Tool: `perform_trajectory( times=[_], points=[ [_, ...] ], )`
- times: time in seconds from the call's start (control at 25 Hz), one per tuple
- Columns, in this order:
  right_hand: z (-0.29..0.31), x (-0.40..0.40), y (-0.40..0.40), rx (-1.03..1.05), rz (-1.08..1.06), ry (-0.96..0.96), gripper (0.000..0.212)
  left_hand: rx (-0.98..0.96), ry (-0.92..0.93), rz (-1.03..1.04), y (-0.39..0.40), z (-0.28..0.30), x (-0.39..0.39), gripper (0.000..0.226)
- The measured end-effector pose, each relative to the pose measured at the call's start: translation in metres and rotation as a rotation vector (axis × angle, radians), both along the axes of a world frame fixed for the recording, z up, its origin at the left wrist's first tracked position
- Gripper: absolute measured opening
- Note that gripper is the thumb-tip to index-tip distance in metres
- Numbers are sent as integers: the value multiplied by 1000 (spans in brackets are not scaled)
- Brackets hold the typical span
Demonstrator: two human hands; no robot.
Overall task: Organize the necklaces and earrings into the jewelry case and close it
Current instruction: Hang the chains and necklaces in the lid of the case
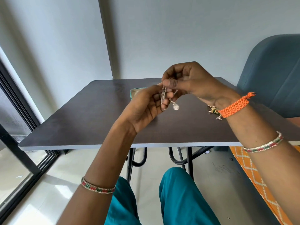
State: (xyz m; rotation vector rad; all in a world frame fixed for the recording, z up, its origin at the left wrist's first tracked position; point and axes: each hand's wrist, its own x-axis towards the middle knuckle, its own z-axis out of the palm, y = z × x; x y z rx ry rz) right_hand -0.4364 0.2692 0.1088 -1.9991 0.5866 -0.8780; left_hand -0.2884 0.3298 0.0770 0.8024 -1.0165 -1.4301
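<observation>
Silver necklace (164,96) pinched between raised left hand (144,109) and right hand (190,82), both grips closed on it.

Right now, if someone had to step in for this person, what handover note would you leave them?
Left hand and right hand: both pinch one necklace, held above the table, its pale pendant dangling.
Jewelry case: at the table's far side, mostly hidden behind the left hand; open or shut, cannot tell.
More jewelry: a small pile on the table by the right wrist.
Done: nothing visibly stowed.
Left: stow this necklace and the pile, close the case.
</observation>
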Motion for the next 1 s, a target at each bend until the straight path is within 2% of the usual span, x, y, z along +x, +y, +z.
perform_trajectory(
  times=[0.12, 0.28, 0.36, 0.52, 0.72, 0.88, 1.0],
  points=[
    [-2, -4, 0, 46, 56, -24, 9, -21, 122, -59, 1, -2, 2, 22],
    [1, -11, -5, -149, -265, -65, 17, -18, 116, -186, 5, -3, 7, 34],
    [2, -15, -5, -115, -260, -53, 12, 13, 133, -234, 4, -4, 9, 47],
    [-6, -9, 2, -159, -127, 190, 13, 38, 98, -269, -2, -7, 12, 78],
    [3, -3, 15, -410, -97, 565, 19, 130, -4, -325, -6, -8, 22, 98],
    [9, -1, 20, -445, -85, 657, 17, 209, 61, -400, -6, -3, 33, 103],
    [6, 4, 22, -578, -149, 719, 11, 243, 56, -421, -8, -3, 33, 95]
  ],
)
